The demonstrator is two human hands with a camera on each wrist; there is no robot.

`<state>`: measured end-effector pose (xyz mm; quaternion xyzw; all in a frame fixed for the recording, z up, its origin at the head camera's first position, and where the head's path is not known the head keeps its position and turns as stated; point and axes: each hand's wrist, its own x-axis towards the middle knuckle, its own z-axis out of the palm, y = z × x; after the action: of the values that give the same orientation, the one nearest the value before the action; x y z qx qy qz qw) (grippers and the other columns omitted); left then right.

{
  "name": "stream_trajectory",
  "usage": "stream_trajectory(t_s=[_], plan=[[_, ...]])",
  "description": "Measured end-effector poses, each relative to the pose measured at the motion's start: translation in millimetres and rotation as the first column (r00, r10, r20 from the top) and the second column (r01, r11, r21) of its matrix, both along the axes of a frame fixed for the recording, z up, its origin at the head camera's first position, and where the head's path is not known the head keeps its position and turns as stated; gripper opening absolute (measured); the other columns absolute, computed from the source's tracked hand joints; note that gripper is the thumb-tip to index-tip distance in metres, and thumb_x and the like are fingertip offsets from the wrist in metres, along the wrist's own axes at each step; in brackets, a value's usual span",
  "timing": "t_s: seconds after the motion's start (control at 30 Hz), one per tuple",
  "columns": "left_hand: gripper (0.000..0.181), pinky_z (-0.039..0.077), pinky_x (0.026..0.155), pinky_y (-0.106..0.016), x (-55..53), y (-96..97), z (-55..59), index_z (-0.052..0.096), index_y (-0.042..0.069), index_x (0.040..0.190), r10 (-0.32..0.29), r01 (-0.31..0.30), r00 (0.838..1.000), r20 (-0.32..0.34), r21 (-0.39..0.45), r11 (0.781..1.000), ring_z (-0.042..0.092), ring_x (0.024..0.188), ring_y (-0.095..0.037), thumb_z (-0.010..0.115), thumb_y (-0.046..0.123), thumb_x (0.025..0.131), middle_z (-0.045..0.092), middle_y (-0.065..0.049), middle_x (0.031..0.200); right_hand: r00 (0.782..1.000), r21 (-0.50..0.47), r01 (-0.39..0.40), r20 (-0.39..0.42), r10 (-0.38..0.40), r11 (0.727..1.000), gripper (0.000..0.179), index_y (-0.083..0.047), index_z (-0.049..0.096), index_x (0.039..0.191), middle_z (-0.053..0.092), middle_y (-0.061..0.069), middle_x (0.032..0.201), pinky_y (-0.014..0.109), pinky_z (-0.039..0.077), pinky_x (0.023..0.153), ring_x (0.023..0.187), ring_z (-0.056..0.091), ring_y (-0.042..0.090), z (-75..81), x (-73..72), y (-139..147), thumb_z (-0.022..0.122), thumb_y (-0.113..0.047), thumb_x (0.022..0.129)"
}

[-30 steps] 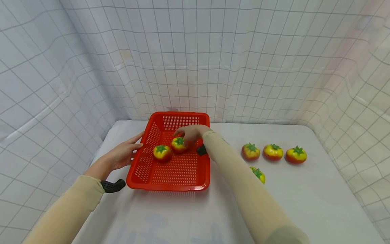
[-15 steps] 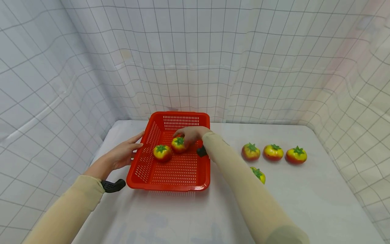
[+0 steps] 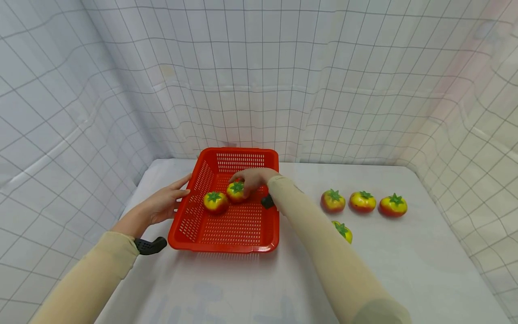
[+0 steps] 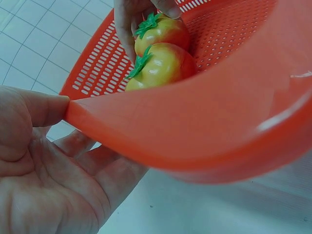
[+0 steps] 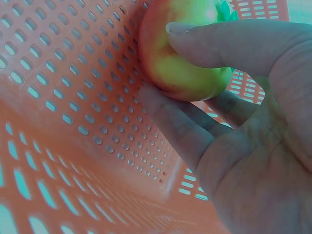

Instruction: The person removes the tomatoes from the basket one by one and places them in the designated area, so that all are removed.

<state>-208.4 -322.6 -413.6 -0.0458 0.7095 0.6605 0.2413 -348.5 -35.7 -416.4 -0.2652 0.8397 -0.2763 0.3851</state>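
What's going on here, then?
Someone is handling fruit in a basket. The left hand holds the red basket by its rim, while the right hand grips one fruit inside it. A second fruit sits beside that one. Four more fruits lie on the table to the right, one partly hidden by the right sleeve.

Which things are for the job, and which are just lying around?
Part of the job:
red basket, held by the left hand
gripped fruit, in the right hand
second fruit, in the basket

Just lying about, seemingly:
four loose fruits on the table, no hand on them, maybe for later
gridded cloth, just hanging behind
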Motion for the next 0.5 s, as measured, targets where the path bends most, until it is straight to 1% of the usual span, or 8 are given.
stream_trajectory(t_s=[0.17, 0.27, 0.33, 0.4, 0.5], plan=[[0.066, 0.054, 0.096, -0.052, -0.6, -0.1, 1.1, -0.001, 0.037, 0.164, -0.016, 0.016, 1.000, 0.002, 0.007, 1.000, 0.045, 0.135, -0.044, 0.038, 0.024, 0.113, 0.023, -0.024, 0.164, 1.000, 0.013, 0.004, -0.009, -0.004, 1.000, 0.061, -0.034, 0.062, 0.138, 0.053, 0.001, 0.137, 0.046, 0.044, 0.107, 0.124, 0.045, 0.026, 0.8, 1.8, 0.3, 0.077, -0.005, 0.087], [0.066, 0.054, 0.096, -0.052, -0.7, -0.1, 2.0, -0.002, 0.037, 0.164, -0.020, 0.020, 1.000, 0.006, 0.009, 1.000, 0.043, 0.136, -0.045, 0.037, 0.024, 0.113, 0.022, -0.024, 0.164, 1.000, 0.018, -0.003, -0.008, 0.003, 1.000, 0.060, -0.034, 0.062, 0.137, 0.053, 0.001, 0.135, 0.045, 0.044, 0.106, 0.123, 0.045, 0.025, 3.4, 2.6, 1.0, 0.078, -0.006, 0.087], [0.066, 0.054, 0.096, -0.052, -0.8, 0.0, 2.4, -0.002, 0.036, 0.164, -0.017, 0.017, 1.000, 0.008, 0.008, 1.000, 0.044, 0.136, -0.044, 0.038, 0.024, 0.113, 0.023, -0.023, 0.164, 1.000, 0.020, -0.020, -0.008, 0.020, 1.000, 0.060, -0.033, 0.061, 0.138, 0.053, 0.001, 0.135, 0.043, 0.045, 0.105, 0.123, 0.046, 0.025, 7.7, 2.8, 1.9, 0.078, -0.006, 0.087], [0.066, 0.054, 0.096, -0.053, -0.9, 0.2, 2.5, -0.001, 0.036, 0.165, -0.013, 0.013, 1.000, 0.010, 0.005, 1.000, 0.044, 0.136, -0.044, 0.038, 0.025, 0.113, 0.023, -0.023, 0.164, 0.999, 0.015, -0.044, -0.030, 0.045, 0.999, 0.060, -0.032, 0.060, 0.140, 0.052, 0.001, 0.137, 0.039, 0.046, 0.103, 0.123, 0.046, 0.023, 12.5, 3.6, 3.4, 0.077, -0.007, 0.088], [0.066, 0.054, 0.096, -0.053, -1.1, 0.0, 1.7, -0.001, 0.036, 0.165, -0.012, 0.011, 1.000, 0.011, 0.004, 1.000, 0.046, 0.135, -0.043, 0.038, 0.025, 0.113, 0.023, -0.023, 0.164, 0.997, -0.009, -0.061, -0.042, 0.060, 0.998, 0.059, -0.030, 0.059, 0.142, 0.052, 0.002, 0.138, 0.035, 0.050, 0.099, 0.123, 0.048, 0.023, 20.3, 5.7, 6.5, 0.076, -0.007, 0.090]])
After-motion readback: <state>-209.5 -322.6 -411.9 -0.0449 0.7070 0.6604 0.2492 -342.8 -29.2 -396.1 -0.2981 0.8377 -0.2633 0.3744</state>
